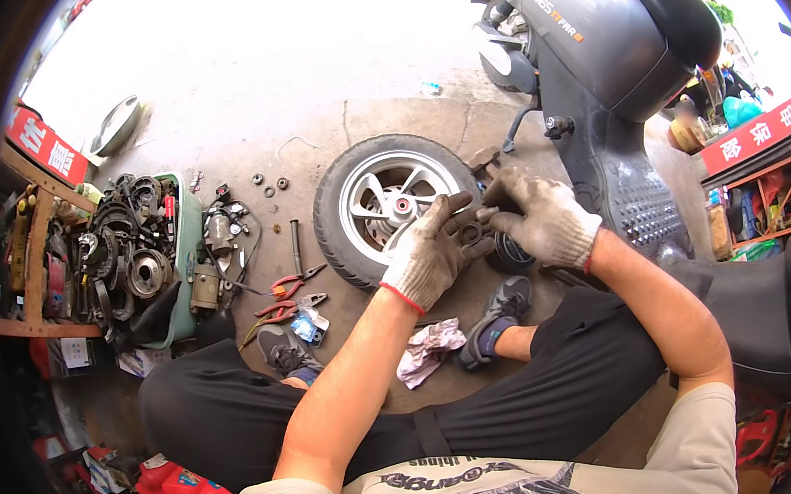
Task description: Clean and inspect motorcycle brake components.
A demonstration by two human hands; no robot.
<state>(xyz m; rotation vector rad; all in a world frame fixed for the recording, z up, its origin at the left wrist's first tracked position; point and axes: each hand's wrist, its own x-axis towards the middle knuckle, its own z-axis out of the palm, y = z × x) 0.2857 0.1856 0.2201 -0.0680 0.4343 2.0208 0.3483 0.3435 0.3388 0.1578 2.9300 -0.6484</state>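
Both of my hands wear dirty white knit gloves with red cuffs and meet over the right side of the wheel. My left hand (433, 251) is closed around a small dark ring-shaped metal part (472, 234), its thumb and fingertips stained black. Just beside it, my right hand (542, 217) has its fingers bent and drawn together close to the ring; what they grip, if anything, is hidden. Below and behind the hands a scooter wheel (336, 222) with a black tyre and silver spokes lies flat on the ground, with a reddish ring at its hub.
A grey scooter (599, 54) stands at the right. Left of the wheel lie red-handled pliers (298, 280), a long bolt (296, 245) and several small rings (269, 191). A green bin (182, 250) holds greasy parts. Near my feet is a crumpled cloth (429, 351).
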